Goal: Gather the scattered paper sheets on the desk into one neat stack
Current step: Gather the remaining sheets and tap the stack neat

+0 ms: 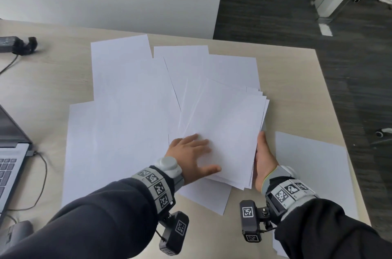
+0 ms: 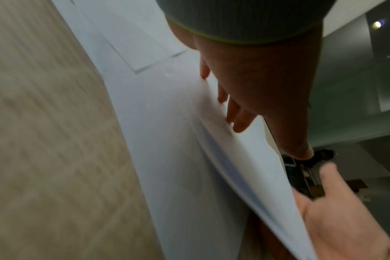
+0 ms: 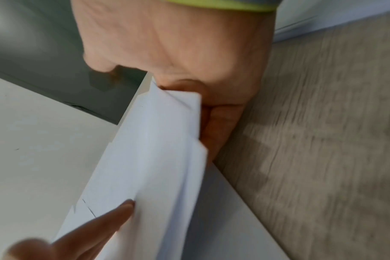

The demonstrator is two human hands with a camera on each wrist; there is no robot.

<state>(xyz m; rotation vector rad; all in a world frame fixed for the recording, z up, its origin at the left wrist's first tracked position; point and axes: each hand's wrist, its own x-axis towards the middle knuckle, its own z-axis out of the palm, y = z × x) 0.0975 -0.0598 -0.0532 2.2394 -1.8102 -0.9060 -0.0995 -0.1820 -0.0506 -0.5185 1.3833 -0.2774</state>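
Several white paper sheets (image 1: pixel 121 80) lie scattered and overlapping across the light wood desk (image 1: pixel 42 80). A loose, fanned paper stack (image 1: pixel 224 131) sits at the right of the spread, its right edge lifted. My right hand (image 1: pixel 263 159) grips that edge, thumb on top and fingers (image 3: pixel 220 123) underneath. My left hand (image 1: pixel 191 152) rests flat on the stack's lower left with fingers spread. In the left wrist view its fingertips (image 2: pixel 238 121) touch the paper stack (image 2: pixel 245 167). One single sheet (image 1: pixel 314 165) lies apart, right of my right hand.
An open laptop (image 1: pixel 10 152) stands at the left edge with a cable (image 1: pixel 42 173) looping from it. A black power adapter (image 1: pixel 12 43) lies at the far left. The desk's right edge (image 1: pixel 331 97) drops to dark floor.
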